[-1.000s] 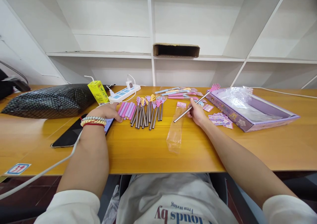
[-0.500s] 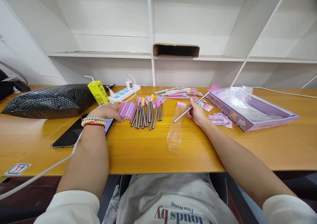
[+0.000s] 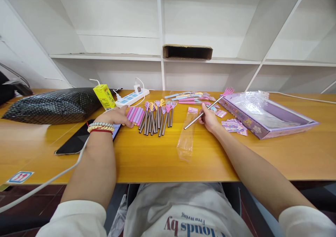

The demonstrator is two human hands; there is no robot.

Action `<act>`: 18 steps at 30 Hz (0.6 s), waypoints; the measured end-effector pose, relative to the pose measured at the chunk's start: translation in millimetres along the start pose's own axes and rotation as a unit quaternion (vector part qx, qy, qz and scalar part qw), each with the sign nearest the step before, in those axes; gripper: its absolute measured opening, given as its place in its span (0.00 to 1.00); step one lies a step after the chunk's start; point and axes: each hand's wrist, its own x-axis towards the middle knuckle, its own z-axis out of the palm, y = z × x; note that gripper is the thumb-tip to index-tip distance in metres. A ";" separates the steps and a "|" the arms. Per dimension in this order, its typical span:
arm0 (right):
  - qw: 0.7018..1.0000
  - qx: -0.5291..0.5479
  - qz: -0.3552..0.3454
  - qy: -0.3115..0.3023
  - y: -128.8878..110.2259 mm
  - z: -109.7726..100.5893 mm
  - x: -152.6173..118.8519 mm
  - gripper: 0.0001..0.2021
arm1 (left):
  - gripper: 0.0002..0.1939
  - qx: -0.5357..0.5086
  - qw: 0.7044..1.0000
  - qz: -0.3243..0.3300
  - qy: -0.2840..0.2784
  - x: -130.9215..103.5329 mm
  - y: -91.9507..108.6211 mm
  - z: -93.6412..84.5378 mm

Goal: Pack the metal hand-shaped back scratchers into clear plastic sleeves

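Grasping a scratcher (image 3: 214, 103) with right fingers (image 3: 203, 110), frame centre-right; resting left fingers (image 3: 127, 120) beside tubes (image 3: 135, 115), centre-left, cannot tell whether gripping.

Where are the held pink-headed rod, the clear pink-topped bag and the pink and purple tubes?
Held pink-headed rod (image 3: 193, 121): head view, on its metal shaft.
Clear pink-topped bag (image 3: 185, 140): head view, middle of its transparent body.
Pink and purple tubes (image 3: 135, 116): head view, a tube mid-row.

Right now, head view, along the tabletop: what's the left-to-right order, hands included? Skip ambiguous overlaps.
Black bag → left hand → pink and purple tubes → cluster of claw-headed metal rods → clear plastic sleeve → right hand → printed cards → purple box.
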 end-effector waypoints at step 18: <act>1.000 -0.008 0.004 -0.004 -0.7 1.5 -0.9 0.26 | 0.63 0.021 1.000 -0.020 -0.002 1.5 12.4 5.5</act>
